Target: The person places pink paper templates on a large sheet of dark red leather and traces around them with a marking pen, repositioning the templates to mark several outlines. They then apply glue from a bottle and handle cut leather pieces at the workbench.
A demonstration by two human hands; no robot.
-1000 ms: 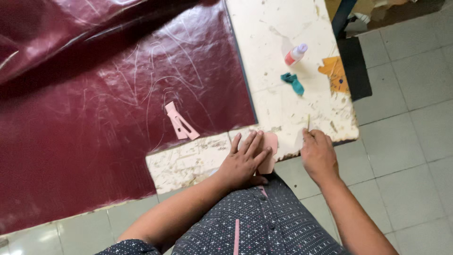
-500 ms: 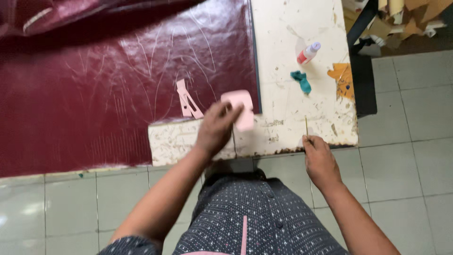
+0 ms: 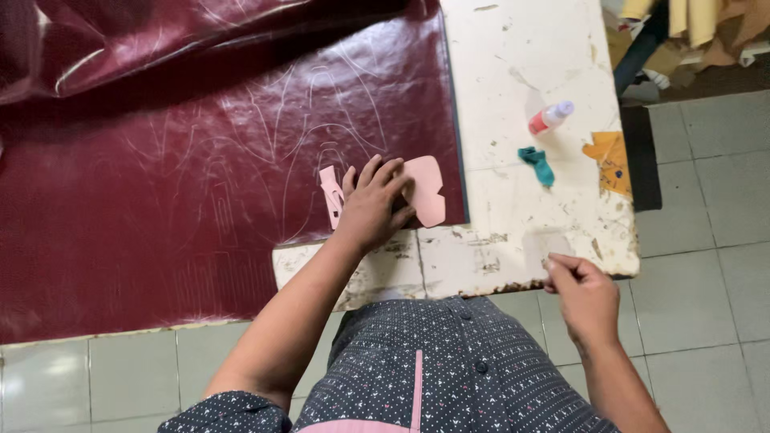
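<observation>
- The left hand [image 3: 373, 208] lies flat on the dark red leather sheet [image 3: 200, 184], fingers [image 3: 383, 172] spread, pressing down a pink paper pattern piece [image 3: 427, 191] near the sheet's right edge.
- A second, narrower pink pattern piece [image 3: 330, 192] lies on the leather just left of that hand, touching or almost touching the thumb side.
- The right hand [image 3: 585, 297] hovers at the near right edge of the white worktop [image 3: 513, 96], its fingers pressed together as if pinching something thin; what they hold is too small to tell.
- Farther right on the worktop stand a small bottle with a pink label [image 3: 550, 117], a teal scrap [image 3: 537, 163] and an orange cut-out [image 3: 609, 156], all well apart from both hands.
- Faint traced outlines cover the leather around the pattern.
- Risk, as a judgement: the pattern sits close to the sheet's edge, so a slip of the pressing hand on the glossy leather could shift it and spoil an outline.
- The loose narrow piece could be nudged by the wrist and slide out of place.
</observation>
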